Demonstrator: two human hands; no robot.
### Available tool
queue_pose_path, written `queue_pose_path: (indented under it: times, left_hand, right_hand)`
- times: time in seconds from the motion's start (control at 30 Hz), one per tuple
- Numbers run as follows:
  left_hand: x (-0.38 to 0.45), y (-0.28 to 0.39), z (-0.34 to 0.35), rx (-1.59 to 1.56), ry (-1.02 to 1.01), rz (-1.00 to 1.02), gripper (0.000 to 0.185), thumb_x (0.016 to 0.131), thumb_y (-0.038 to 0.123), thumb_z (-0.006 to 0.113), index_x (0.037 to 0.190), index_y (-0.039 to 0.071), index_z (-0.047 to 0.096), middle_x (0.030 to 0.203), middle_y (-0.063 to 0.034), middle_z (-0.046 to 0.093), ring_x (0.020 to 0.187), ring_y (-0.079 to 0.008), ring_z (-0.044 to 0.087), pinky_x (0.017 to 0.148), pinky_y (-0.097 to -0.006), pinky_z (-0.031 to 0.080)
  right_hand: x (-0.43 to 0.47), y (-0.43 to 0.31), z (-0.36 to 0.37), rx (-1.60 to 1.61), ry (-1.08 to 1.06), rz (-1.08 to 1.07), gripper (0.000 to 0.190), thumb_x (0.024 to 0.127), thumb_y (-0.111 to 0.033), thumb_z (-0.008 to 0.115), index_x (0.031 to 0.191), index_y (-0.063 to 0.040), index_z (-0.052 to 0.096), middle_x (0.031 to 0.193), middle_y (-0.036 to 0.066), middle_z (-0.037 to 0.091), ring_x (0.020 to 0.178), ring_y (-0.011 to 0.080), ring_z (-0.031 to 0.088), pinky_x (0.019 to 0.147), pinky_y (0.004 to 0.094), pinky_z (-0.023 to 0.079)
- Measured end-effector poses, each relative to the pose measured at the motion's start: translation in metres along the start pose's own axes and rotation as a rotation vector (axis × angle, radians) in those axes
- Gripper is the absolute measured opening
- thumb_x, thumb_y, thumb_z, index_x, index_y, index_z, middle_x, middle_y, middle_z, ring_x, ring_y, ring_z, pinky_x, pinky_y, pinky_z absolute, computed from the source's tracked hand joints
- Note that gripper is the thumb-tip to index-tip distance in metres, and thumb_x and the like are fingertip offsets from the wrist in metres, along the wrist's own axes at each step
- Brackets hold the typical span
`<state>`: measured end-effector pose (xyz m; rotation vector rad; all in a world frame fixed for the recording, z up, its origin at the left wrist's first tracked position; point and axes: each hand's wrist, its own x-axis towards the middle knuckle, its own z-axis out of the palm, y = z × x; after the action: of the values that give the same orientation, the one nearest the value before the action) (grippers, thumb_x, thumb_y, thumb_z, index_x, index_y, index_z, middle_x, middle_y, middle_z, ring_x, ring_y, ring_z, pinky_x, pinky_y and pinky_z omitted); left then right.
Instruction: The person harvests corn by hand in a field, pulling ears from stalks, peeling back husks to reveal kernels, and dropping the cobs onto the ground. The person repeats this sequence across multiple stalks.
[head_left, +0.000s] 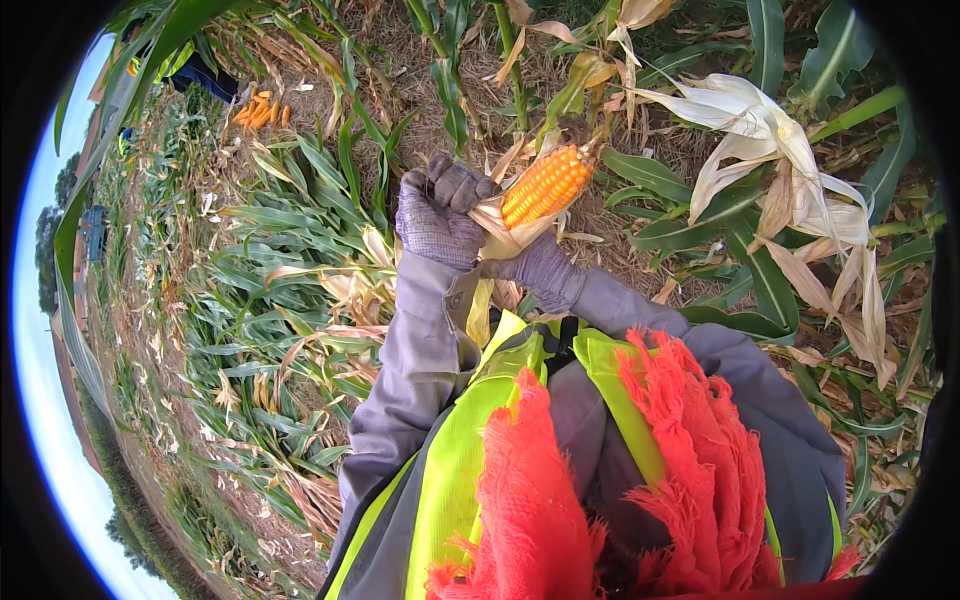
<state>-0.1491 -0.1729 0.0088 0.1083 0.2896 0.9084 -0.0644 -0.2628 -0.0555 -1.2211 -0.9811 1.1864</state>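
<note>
In front of my chest, an ear of corn (546, 187) shows orange-yellow kernels, its brown tip pointing up and to the right. Pale husk leaves (504, 238) still wrap its lower part. My left hand (450, 210), in a grey-purple knit work glove with dark fingers, is closed on the husk at the ear's left side. From below, my right hand (546, 274), gloved alike, holds the husk-covered base; part of its fingers is hidden behind the ear and husk.
Dry opened husks (780, 150) hang on a stalk at right. Green standing stalks (517, 75) rise ahead. Flattened corn plants (300, 225) cover the ground at left. Several husked ears (261, 111) lie piled at upper left, near a person in dark trousers (204, 76). Red fringed cloth (525, 480) hangs from my neck.
</note>
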Motion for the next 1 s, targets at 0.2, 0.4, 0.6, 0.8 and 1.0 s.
queue_pose_path:
  times: [0.2, 0.4, 0.6, 0.8, 1.0]
  left_hand:
    - [0.014, 0.009, -0.027, -0.295, -0.082, -0.008, 0.028, 0.077, 0.021, 0.035, 0.050, 0.018, 0.029, 0.036, 0.0073, 0.019, 0.028, -0.0043, 0.014, 0.029, -0.0208, 0.016]
    - [0.010, -0.016, -0.040, -0.230, -0.265, -0.172, 0.027, 0.079, 0.030, 0.033, 0.058, 0.014, 0.036, 0.040, 0.0058, 0.017, 0.031, -0.0094, 0.013, 0.034, -0.0264, 0.017]
    - [-0.049, -0.024, -0.042, 0.091, 0.006, -0.152, 0.026, 0.079, 0.030, 0.041, 0.061, 0.012, 0.037, 0.040, 0.0048, 0.017, 0.033, -0.0099, 0.014, 0.035, -0.0270, 0.018]
    - [-0.102, -0.012, -0.051, 0.246, -0.057, -0.116, 0.028, 0.077, 0.031, 0.048, 0.060, 0.011, 0.037, 0.042, 0.0031, 0.021, 0.035, -0.0112, 0.018, 0.038, -0.0273, 0.022]
    - [-0.107, -0.007, -0.099, 1.254, -0.208, 0.154, 0.021, 0.079, 0.021, 0.053, 0.070, 0.002, 0.048, 0.054, -0.0051, 0.046, 0.047, -0.0210, 0.044, 0.048, -0.0333, 0.038]
  right_hand:
    - [0.006, 0.002, -0.006, 0.571, -0.113, 0.070, 0.047, 0.063, -0.005, 0.071, 0.105, -0.005, 0.050, 0.098, 0.003, 0.055, 0.087, 0.0129, 0.053, 0.080, 0.0286, 0.044]
    - [0.028, 0.023, -0.023, 0.899, 0.250, 0.214, 0.028, 0.073, -0.012, 0.064, 0.097, -0.005, 0.053, 0.085, 0.002, 0.057, 0.076, 0.0148, 0.055, 0.073, 0.0284, 0.046]
    - [0.061, 0.050, -0.075, 0.923, 0.689, 0.268, 0.022, 0.077, -0.019, 0.061, 0.094, -0.007, 0.057, 0.089, 0.004, 0.059, 0.081, 0.0163, 0.055, 0.076, 0.0305, 0.045]
    - [0.063, 0.076, -0.127, 0.927, 0.728, 0.238, 0.020, 0.081, -0.029, 0.057, 0.089, -0.011, 0.055, 0.077, 0.007, 0.057, 0.066, 0.0222, 0.056, 0.063, 0.0373, 0.050]
    - [0.064, 0.068, -0.123, 0.771, 0.686, 0.046, 0.018, 0.077, -0.018, 0.060, 0.087, -0.004, 0.054, 0.076, 0.008, 0.059, 0.067, 0.0202, 0.057, 0.066, 0.0322, 0.050]
